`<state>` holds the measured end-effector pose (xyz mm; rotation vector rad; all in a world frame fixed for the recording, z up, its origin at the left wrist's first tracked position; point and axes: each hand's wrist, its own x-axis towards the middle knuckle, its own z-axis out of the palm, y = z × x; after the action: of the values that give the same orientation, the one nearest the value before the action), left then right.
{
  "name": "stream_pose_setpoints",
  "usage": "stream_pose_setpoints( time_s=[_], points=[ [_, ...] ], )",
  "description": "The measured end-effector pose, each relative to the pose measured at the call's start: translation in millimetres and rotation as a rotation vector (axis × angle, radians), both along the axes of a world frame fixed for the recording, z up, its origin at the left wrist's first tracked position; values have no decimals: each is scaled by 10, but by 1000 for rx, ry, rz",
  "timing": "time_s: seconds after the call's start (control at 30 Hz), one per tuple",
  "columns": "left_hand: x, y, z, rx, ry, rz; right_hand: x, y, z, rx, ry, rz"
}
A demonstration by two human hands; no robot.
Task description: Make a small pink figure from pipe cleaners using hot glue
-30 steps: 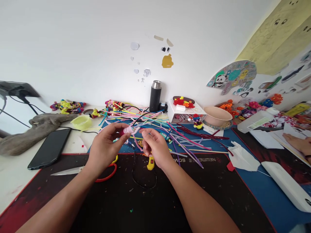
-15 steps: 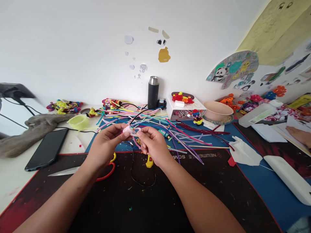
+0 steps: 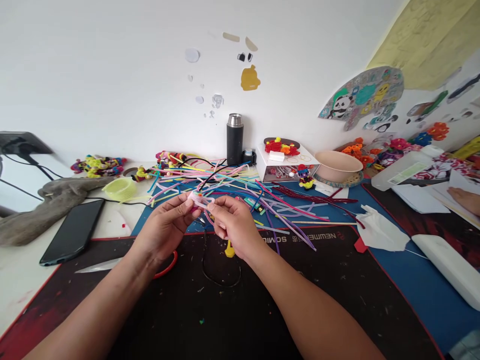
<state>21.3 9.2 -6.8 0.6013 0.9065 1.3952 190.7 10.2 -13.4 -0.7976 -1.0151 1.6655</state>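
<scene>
My left hand [image 3: 169,220] is closed, its thumb and fingers pinching a small pink pipe-cleaner figure [image 3: 195,197]. A pale pink pipe cleaner [image 3: 206,201] loops out from its right side, and my right hand [image 3: 231,220] pinches that loop between thumb and forefinger. Part of the figure is hidden behind my fingers. Beyond both hands lies a loose heap of coloured pipe cleaners [image 3: 270,200]. Under my left wrist, red-handled scissors [image 3: 167,267] rest on the black mat [image 3: 210,320]. A yellow tool [image 3: 230,249] shows partly below my right hand.
A black phone [image 3: 72,232] and a piece of driftwood [image 3: 60,197] lie at left. Behind the heap stand a black thermos [image 3: 234,142] and a white box [image 3: 288,167]. Right are a pink bowl [image 3: 337,167], a crumpled tissue [image 3: 382,232] and another person's hand [image 3: 465,199].
My left hand has turned slightly and shifted left, and the pink loop between my hands shows more plainly. The camera view has tilted a little.
</scene>
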Motion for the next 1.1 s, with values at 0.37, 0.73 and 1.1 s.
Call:
stream_pose_setpoints(
  time_s=[0.37, 0.73, 1.1],
  points=[
    [-3, -56, 66, 181, 279, -23, 68, 5, 57, -168, 106, 171],
    [14, -28, 56, 52, 125, -16, 47, 40, 4, -116, 75, 62],
    [-12, 35, -53, 7, 61, 8, -5, 25, -62, 14, -51, -11]
  ],
)
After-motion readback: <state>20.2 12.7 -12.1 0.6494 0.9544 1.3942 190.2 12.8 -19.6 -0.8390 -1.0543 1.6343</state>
